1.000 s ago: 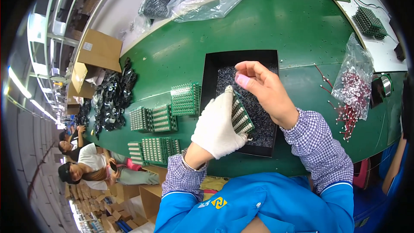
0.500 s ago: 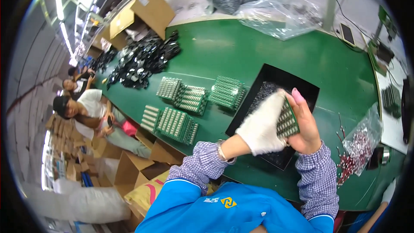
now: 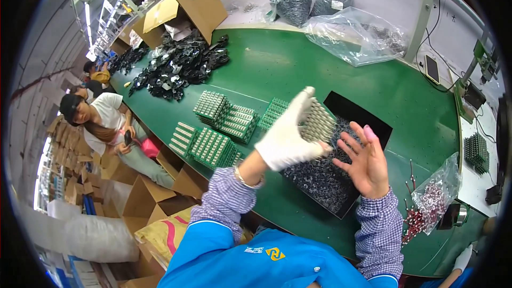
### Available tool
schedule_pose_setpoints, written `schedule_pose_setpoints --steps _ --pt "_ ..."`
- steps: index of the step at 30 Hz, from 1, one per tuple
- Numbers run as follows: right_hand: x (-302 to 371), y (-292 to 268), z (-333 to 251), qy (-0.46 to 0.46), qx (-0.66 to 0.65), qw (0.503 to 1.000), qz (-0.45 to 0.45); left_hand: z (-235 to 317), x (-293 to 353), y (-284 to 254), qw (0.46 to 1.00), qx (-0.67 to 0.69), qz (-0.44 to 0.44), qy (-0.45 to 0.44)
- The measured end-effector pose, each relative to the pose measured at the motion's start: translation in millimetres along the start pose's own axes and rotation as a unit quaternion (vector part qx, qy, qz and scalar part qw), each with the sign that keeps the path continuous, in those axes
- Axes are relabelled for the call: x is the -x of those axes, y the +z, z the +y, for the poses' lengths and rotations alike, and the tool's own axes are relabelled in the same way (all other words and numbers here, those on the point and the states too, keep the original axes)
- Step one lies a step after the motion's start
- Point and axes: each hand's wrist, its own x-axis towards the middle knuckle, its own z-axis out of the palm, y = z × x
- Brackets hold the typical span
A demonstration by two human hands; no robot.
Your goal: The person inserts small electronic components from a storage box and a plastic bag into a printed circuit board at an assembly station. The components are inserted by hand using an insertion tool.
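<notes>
While my white-gloved left hand grips green board panel between thumb and fingers above left side of black tray in head view, my bare right hand is spread, palm toward me, over tray's right edge. Panel face blurred. Small dark pieces cover tray's floor. Left of tray, board stacks stand on green table; farther left, heap of shiny black parts. Right of tray, clear bag with red wires.

Near the frame's centre, the gloved left hand curves in a grip; right of centre, the bare right hand spreads wide, palm up.
</notes>
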Motion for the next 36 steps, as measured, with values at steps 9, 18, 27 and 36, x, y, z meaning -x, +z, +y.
schedule_pose_setpoints --steps 9,18,27,36 --pt "1.1 1.4 3.1 -0.045 0.080 0.996 0.002 -18.8 -29.2 -35.0 0.925 -0.353 0.093 -0.105" --pt "-1.4 -0.6 5.8 -0.061 0.082 0.994 -0.038 -36.9 -46.1 -38.4 0.846 -0.491 0.012 -0.209" --pt "0.2 4.2 4.4 -0.071 0.082 0.993 -0.035 -35.9 -43.4 -70.6 0.846 -0.514 0.004 -0.145" --pt "0.2 8.0 1.2 -0.062 0.070 0.995 -0.043 -31.5 -22.8 -152.9 0.784 -0.589 -0.114 -0.158"
